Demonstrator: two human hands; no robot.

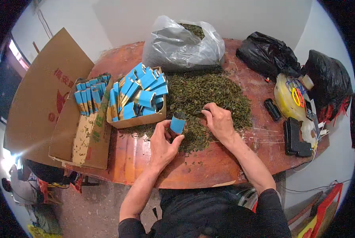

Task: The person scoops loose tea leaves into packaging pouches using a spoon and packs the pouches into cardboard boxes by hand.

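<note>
My left hand (164, 142) grips a small blue packet (177, 124) upright, its dark open mouth facing up. At the front part of a wide pile of dried tea leaves (209, 91), my right hand (220, 121) is closed in a pinch. Dark leaf bits show at its fingertips, close to the packet's mouth. Left of the pile stands a small carton (139, 121) crowded with blue packets (147, 79), several of them tilted or lying across others. Part of the packet in my left hand is covered by my fingers.
A large cardboard box (62, 135) on the left holds more blue packets (91, 93). Behind the pile sits a clear plastic bag (177, 49) of leaves. Black bags (268, 55), scissors (298, 97) and a black case (294, 137) lie right. A person (22, 186) is at far left.
</note>
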